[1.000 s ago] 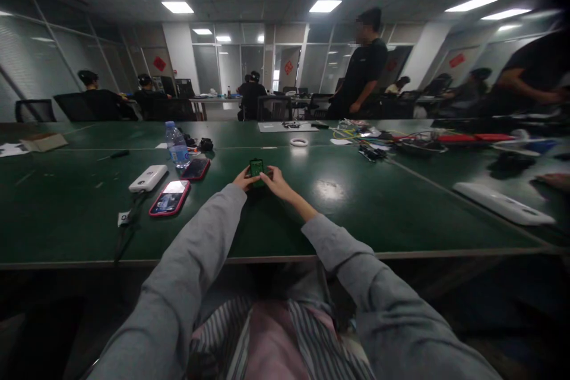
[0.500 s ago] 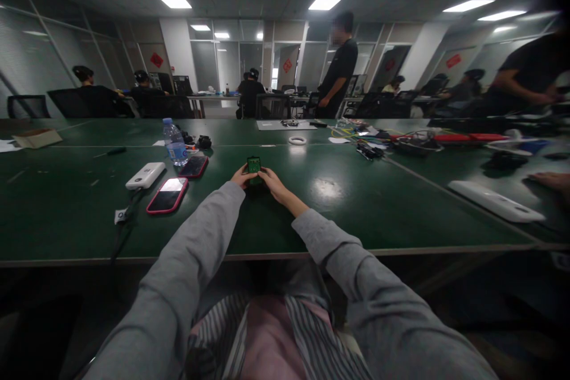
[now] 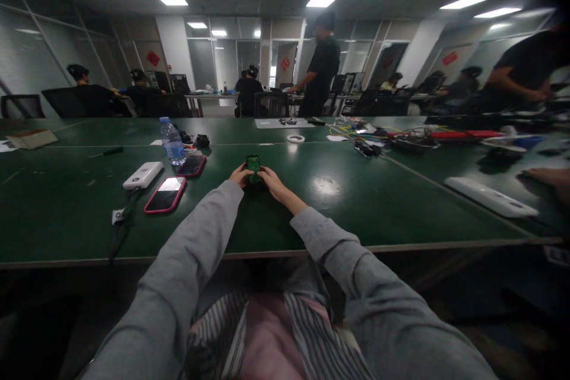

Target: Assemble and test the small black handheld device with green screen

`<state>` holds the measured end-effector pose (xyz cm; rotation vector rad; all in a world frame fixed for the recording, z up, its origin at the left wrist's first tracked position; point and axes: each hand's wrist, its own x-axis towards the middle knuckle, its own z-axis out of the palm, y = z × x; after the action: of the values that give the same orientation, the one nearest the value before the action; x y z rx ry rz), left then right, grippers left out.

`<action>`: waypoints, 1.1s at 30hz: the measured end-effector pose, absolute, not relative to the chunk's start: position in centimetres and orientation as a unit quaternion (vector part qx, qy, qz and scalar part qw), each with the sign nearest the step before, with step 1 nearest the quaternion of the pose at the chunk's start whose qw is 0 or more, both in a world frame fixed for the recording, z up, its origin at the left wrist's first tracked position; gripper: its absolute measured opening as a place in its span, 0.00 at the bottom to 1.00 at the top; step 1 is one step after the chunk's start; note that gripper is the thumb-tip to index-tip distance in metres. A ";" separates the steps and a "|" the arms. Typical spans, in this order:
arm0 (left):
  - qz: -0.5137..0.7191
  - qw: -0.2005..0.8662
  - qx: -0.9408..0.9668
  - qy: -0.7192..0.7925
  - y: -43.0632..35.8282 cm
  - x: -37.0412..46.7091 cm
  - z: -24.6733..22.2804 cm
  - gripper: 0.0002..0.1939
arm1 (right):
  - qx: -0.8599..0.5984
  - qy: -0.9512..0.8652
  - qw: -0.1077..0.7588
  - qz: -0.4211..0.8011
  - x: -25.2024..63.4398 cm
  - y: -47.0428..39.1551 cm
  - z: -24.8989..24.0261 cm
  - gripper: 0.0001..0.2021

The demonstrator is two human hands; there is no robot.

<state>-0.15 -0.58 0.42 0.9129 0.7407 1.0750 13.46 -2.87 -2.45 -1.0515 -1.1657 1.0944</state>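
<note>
1. Head view: both hands meet on a small green circuit board [image 3: 253, 165] standing on the green counter [image 3: 356, 202], well out in front of the person.
2. The left hand [image 3: 241, 175] is clenched on the board's left lower edge; the right hand [image 3: 269, 179] pinches its right lower edge. The board sits between the 2 grips, touching both, so neither hand is nearer.
3. The board's long axis runs upright, away from the counter, with its face tilted toward the camera; the fingers close around its bottom half and its top stands free.
4. It looks like a small dark-green rectangle with a brighter green patch near the middle; finer detail is too small to tell.
5. Left of the board lie a red-cased phone [image 3: 165, 195], a second dark phone [image 3: 192, 165], a white power bank [image 3: 143, 174] and a water bottle [image 3: 169, 141].
6. Beyond the board lies a white tape ring [image 3: 295, 138]; right of it, a tangle of cables [image 3: 369, 145].
</note>
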 end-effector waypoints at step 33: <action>0.376 0.137 0.793 0.459 -5.2 -2.5 5.2 0.17 | -0.379 -0.393 0.616 0.567 14.0 -3.6 -1.6 0.21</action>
<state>-2.54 -5.18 5.25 2.2964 1.3281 1.0880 14.05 -3.61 -1.56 -0.8737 -0.9046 1.3068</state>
